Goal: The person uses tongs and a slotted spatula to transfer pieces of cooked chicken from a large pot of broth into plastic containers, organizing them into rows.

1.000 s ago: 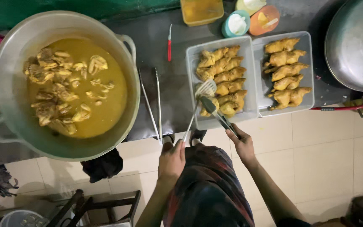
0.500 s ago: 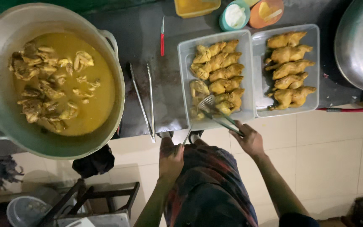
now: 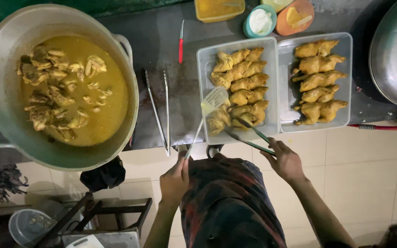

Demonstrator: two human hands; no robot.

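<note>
A dark worktop (image 3: 187, 85) carries a big metal pot (image 3: 5, 110) of yellow broth at its left end, with spare steel tongs (image 3: 159, 110) and a red-handled knife (image 3: 180, 42) lying beside it. Two clear trays (image 3: 272, 87) of yellow chicken stand touching side by side. Behind them sit a yellow tub (image 3: 219, 8), a teal bowl (image 3: 259, 21) and an orange bowl (image 3: 295, 16); a large metal lid (image 3: 394, 50) rests at the right end.

Pale square floor tiles (image 3: 368, 174) run below a dark counter (image 3: 161, 55), dimly lit.

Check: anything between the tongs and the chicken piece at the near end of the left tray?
Nothing visible. The tongs in the right hand already reach the chicken piece; the slotted spatula in the left hand sits beside it.
</note>
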